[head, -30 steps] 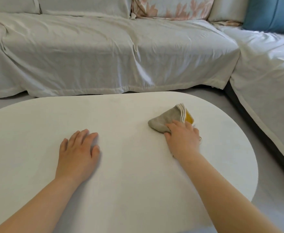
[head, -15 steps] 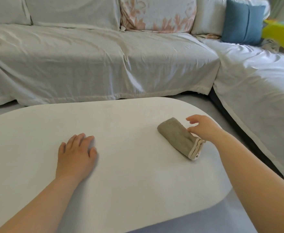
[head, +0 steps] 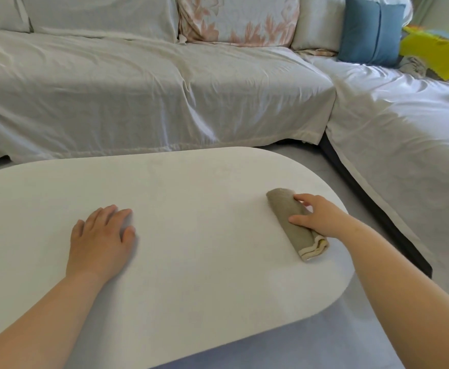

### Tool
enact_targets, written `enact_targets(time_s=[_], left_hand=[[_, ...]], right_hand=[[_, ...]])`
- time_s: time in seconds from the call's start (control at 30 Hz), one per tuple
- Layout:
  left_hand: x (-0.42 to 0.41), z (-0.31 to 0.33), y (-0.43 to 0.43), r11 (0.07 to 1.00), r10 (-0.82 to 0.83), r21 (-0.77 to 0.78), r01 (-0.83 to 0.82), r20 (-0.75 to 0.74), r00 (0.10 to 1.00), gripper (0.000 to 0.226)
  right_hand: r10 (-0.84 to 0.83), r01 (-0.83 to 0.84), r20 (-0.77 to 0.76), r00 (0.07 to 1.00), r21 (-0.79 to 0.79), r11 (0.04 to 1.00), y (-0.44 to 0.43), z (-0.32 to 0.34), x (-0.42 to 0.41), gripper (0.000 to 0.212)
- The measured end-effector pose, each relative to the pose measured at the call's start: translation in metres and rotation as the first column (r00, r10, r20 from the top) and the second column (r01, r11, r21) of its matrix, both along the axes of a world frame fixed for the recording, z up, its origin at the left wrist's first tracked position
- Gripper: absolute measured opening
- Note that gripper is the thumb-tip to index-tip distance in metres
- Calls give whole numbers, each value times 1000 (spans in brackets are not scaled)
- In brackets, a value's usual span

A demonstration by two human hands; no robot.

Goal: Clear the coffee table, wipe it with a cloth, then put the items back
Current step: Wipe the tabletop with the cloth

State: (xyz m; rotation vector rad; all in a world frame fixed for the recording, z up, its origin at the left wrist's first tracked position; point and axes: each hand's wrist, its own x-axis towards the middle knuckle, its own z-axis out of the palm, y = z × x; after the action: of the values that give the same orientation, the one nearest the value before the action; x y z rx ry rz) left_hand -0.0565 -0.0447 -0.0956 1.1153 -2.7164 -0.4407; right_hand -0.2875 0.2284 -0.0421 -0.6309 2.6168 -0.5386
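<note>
head view on my feed: i see the left hand (head: 99,241) lying flat on the white coffee table (head: 204,209), fingers straight, holding nothing. further right, near the table's rounded end, the rolled tan cloth (head: 299,237) rests on the top, with the right hand (head: 316,217) curled around it.

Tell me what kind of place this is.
Most likely a home living room: a corner sofa under a pale loose cover, a blue cushion against its back, and a low oval coffee table in front of it with a rolled cloth lying on top.
</note>
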Motion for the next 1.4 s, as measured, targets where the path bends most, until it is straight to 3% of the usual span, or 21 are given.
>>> enact_targets(time_s=[0.1,0.17,0.23,0.37,0.47,0.53,0.67,0.77,0.9,1.0,1.17,1.27,1.33,1.4], left_hand=[[-1,0,0,1000,-1,-3,1,3,1000,41],[0,0,0,1000,-1,-4,1,2,1000,40],[2,1,1,1000,-8,3,8,-12,1000,39],[10,7,14,994,-103,16,104,-63,993,36],[27,14,42,969,-242,41,245,-66,968,55],[43,12,62,945,-319,57,321,-42,947,52],[74,-3,87,905,-424,40,423,40,905,47],[85,-9,91,893,-449,-7,449,44,893,49],[86,-11,93,898,-439,-44,439,6,898,48],[94,-3,96,885,-459,-87,457,2,889,50],[103,-8,120,767,-631,-265,585,-142,763,58],[105,-40,147,562,-827,-337,756,-218,518,31],[99,-65,161,407,-910,-281,869,-203,360,24],[89,-93,169,415,-904,-142,899,-171,391,23]], right_hand=[[-89,92,-29,996,104,990,28,2,-6,63],[-83,131,-196,977,243,961,35,2,-3,65],[14,75,-324,946,262,962,33,-3,7,64],[130,-41,-301,945,285,958,26,-20,26,63],[115,-17,-311,944,302,953,28,-21,30,63],[85,21,-367,926,275,961,29,-17,41,61],[-42,68,-529,847,29,997,36,-17,86,44],[37,-14,-504,863,49,999,43,-41,123,38],[-94,45,-450,888,-118,992,38,-55,137,36],[-128,80,-392,911,-137,987,36,-57,143,38],[-170,74,-427,888,-231,970,37,-66,145,36],[-244,74,-460,854,-356,931,38,-78,151,33],[-299,58,-488,820,-449,892,40,-90,156,37],[-340,20,-513,788,-531,847,41,-103,164,42]])
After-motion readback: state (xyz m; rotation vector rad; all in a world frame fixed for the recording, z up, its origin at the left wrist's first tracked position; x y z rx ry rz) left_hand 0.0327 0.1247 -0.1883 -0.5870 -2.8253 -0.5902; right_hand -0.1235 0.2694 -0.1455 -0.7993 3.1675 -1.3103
